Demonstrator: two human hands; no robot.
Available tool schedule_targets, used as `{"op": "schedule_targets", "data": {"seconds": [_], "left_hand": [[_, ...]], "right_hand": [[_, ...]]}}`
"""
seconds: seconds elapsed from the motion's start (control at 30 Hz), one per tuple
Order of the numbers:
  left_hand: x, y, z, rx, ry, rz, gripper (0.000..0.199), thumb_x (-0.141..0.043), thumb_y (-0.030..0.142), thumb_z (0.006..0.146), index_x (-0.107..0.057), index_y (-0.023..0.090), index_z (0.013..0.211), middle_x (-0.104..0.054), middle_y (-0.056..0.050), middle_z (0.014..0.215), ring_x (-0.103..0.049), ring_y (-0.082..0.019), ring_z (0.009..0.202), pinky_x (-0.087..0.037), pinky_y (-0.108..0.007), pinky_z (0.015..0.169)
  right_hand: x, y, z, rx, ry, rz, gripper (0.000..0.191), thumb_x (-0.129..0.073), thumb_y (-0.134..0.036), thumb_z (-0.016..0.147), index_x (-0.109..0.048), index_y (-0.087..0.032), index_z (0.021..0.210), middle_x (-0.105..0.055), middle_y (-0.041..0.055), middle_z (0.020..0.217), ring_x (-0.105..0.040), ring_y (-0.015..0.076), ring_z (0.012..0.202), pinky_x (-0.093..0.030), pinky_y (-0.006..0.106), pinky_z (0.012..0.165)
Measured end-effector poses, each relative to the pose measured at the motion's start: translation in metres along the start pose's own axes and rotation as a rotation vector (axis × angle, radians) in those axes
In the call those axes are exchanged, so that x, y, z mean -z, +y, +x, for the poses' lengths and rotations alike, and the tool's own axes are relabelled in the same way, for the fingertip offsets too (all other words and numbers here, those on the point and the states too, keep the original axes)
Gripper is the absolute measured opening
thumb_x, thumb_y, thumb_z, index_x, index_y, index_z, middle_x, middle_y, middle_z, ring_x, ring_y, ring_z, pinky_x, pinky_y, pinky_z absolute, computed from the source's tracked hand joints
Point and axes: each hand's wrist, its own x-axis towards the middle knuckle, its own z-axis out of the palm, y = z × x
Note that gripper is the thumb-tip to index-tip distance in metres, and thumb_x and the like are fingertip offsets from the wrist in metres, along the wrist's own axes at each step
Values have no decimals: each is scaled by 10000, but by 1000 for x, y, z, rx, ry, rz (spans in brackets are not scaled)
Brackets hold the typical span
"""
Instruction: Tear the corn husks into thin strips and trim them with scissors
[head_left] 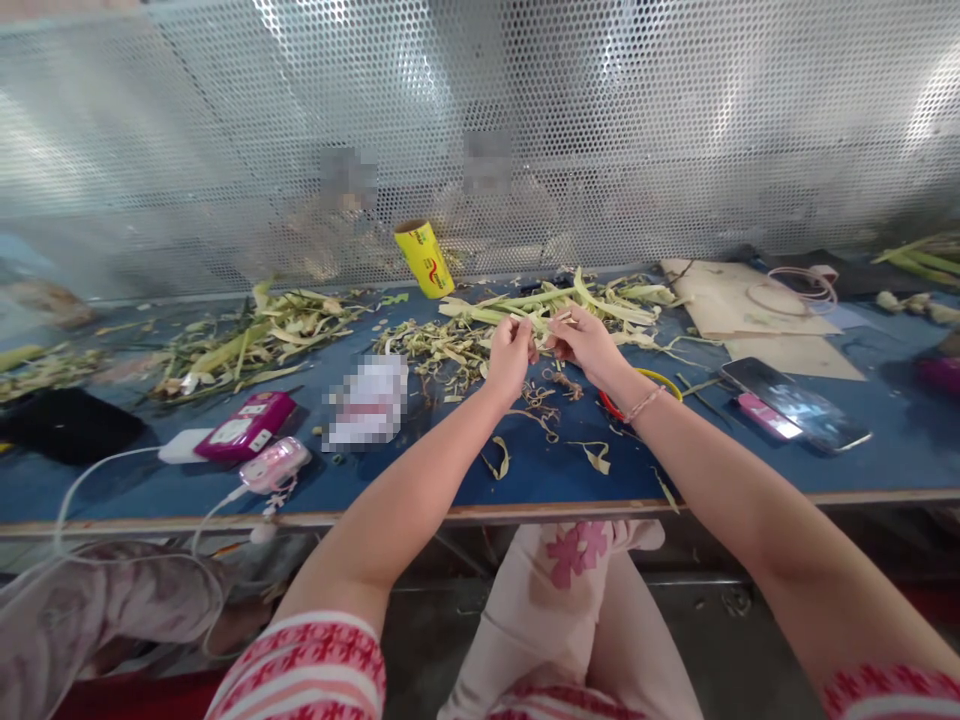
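My left hand (512,352) is closed, its thumb and fingers pinched together above the table. Close beside it on the right, my right hand (586,345) is closed in a pinch too. Whatever lies between the fingertips is too small to make out. Right behind both hands spreads a heap of pale green plant stalks and leaves (622,305). Dry trimmings (442,345) are scattered to the left of the hands, and thin curled scraps (536,405) lie below them. A red and yellow ring (664,378) is partly hidden behind my right wrist.
A yellow tube (426,260) leans by the perforated metal panel (637,130). Another plant pile (255,340) lies left, near a magenta device (251,425) with a white cable. Phones (799,400) and brown cardboard (739,300) are on the right. A neighbour's leg (112,600) shows lower left.
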Motion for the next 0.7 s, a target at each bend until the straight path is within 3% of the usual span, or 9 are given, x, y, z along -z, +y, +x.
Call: {"op": "schedule_targets", "data": {"seconds": [0.23, 0.33, 0.57, 0.7], "left_hand": [[-1, 5, 0, 177, 67, -140, 84, -497, 156, 882, -488, 192, 806, -493, 56, 599, -502, -87, 507, -435, -228, 552], [-3, 9, -1, 210, 98, -183, 135, -455, 55, 820, -487, 186, 815, -552, 43, 624, -540, -93, 523, -476, -246, 589], [-3, 13, 0, 302, 105, -296, 121, -511, 65, 820, -563, 147, 749, -611, 5, 629, -565, -84, 548, -480, -235, 632], [-3, 11, 0, 339, 50, -328, 128, -568, 72, 821, -624, 123, 718, -630, -8, 634, -565, -76, 559, -470, -229, 639]], "right_hand": [[6, 3, 6, -9, 38, 69, 252, -701, -357, 760, -495, -215, 727, -609, -10, 651, -542, 105, 549, -435, 235, 494], [5, 2, 5, -30, 57, 114, 238, -704, -327, 759, -499, -211, 724, -595, -15, 643, -552, 100, 569, -455, 230, 521], [5, -3, 4, -76, 50, 144, 243, -710, -304, 773, -495, -206, 712, -569, -33, 627, -517, 75, 536, -442, 212, 505], [7, -1, 7, -76, 31, 150, 261, -726, -323, 775, -500, -206, 722, -520, -47, 603, -487, 72, 526, -440, 219, 508]]}}
